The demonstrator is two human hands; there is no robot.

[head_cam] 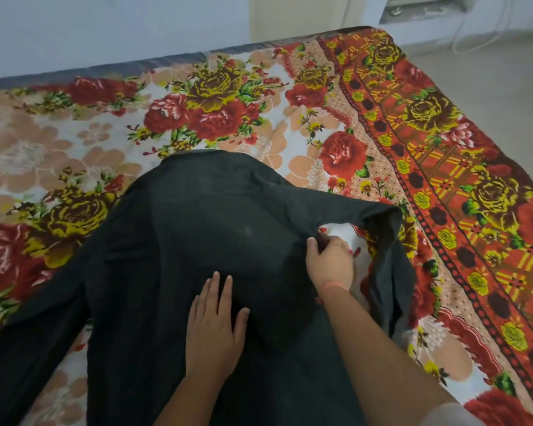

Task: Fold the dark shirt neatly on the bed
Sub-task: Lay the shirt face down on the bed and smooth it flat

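Note:
The dark shirt (197,241) lies back-up on the bed (336,124), collar toward the far side, its left sleeve spread out toward the lower left. My left hand (214,327) rests flat on the middle of the shirt, fingers apart. My right hand (328,261) pinches the cloth at the right armpit seam. The right sleeve (388,256) runs out from the shoulder, bends and hangs back down toward me beside that hand.
A floral red, yellow and white blanket covers the bed. The bed's right edge (505,167) drops to a pale floor (490,72). A light wall (105,26) stands behind the far edge.

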